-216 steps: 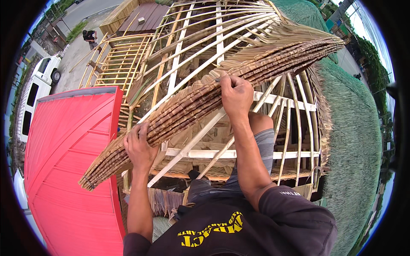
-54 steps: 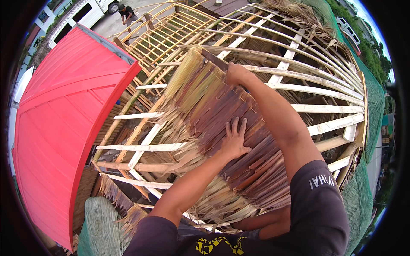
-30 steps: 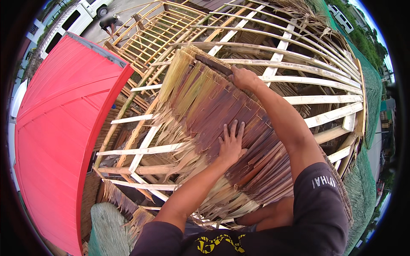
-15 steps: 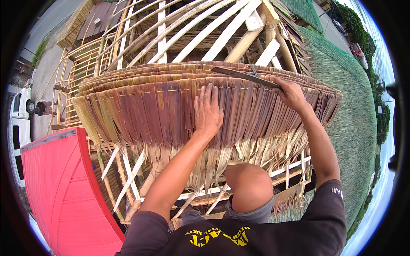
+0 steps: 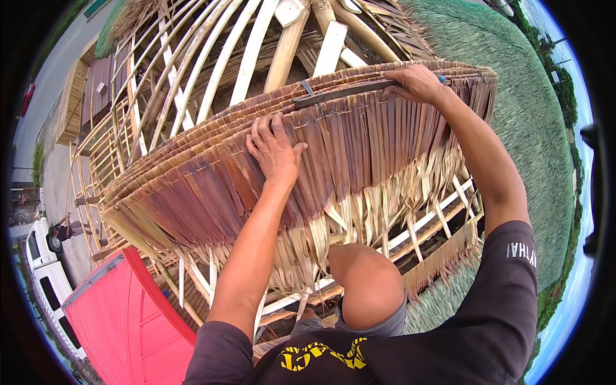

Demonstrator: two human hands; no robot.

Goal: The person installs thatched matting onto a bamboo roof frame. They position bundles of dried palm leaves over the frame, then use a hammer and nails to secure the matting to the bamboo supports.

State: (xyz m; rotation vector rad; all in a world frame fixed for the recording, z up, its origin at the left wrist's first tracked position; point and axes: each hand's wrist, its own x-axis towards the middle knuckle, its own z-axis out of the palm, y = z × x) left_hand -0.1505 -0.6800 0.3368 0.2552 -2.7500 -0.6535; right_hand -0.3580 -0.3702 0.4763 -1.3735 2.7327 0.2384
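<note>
A thick stack of reddish-brown palm-leaf thatch panels (image 5: pixel 244 176) lies across in front of me, its pale, ragged leaf ends hanging toward my knee. My left hand (image 5: pixel 276 151) rests on the top panel near its stitched upper edge, fingers apart and slightly bent. Closed around the handle of a long dark knife (image 5: pixel 346 94), my right hand (image 5: pixel 417 83) is at the stack's upper edge, right of the middle. The blade points left along that edge. A bit of blue shows at the handle end beyond my fist. Blue ties (image 5: pixel 307 88) loop near the blade's tip.
Bare bamboo rafters (image 5: pixel 250 54) fan out beyond the stack. Under it runs a pale slat frame (image 5: pixel 423 234). Green-netted thatch roofing (image 5: pixel 526 135) slopes away at right. A red roof (image 5: pixel 128 314), a white vehicle (image 5: pixel 54 282) and a person (image 5: pixel 64 229) are below left.
The knife has swung down to lie nearly along the stack's upper edge. My left hand has shifted left, its fingers now more bent. The whole view has tilted.
</note>
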